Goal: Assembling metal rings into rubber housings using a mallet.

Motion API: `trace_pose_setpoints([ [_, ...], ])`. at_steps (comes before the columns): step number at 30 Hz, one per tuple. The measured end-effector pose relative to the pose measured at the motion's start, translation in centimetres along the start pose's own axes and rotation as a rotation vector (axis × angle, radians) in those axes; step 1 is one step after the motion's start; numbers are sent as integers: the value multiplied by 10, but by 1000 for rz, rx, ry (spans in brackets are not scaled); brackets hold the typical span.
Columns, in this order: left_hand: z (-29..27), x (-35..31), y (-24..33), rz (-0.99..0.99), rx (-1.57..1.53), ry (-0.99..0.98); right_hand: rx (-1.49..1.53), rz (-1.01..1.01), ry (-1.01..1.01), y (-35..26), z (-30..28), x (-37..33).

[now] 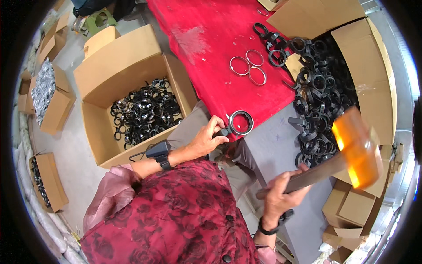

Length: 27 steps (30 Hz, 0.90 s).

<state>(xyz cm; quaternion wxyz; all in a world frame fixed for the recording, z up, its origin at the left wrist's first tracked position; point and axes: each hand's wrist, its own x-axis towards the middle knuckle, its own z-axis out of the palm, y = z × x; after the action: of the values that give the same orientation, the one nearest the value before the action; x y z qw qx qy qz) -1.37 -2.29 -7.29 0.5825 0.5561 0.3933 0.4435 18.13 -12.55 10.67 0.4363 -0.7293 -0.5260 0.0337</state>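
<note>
My left hand [212,135] pinches the short stem of a black ring-shaped part [241,123], holding its round end over the near edge of the red cloth [268,103]. A silvery rim shows inside that ring. Off to the right, my right hand [283,196] is wrapped round the dark handle of a mallet [358,149]. Its amber, translucent head is raised and smeared by motion, apart from the ring. Three thin metal rings [239,66] lie together on the cloth, farther back.
A carton [99,127] of black ring parts stands at left. On the right, many loose black ring parts [316,83] spill from an open carton [369,66] onto the grey tabletop [270,149]. Smaller cartons [55,182] stand on the floor at far left.
</note>
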Motion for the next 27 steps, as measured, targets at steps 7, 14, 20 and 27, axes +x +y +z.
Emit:
trace_pose_setpoints([
  [7,-5,-2,6,23,67,39,-194,145,-482,30,-27,-30],
  [14,-4,2,15,-14,86,10,-169,-161,-247,63,-9,-52],
  [20,-15,3,18,-1,214,-8,-179,61,-245,41,-31,0],
  [27,-16,12,19,176,198,-3,-383,-342,-345,44,15,12],
])
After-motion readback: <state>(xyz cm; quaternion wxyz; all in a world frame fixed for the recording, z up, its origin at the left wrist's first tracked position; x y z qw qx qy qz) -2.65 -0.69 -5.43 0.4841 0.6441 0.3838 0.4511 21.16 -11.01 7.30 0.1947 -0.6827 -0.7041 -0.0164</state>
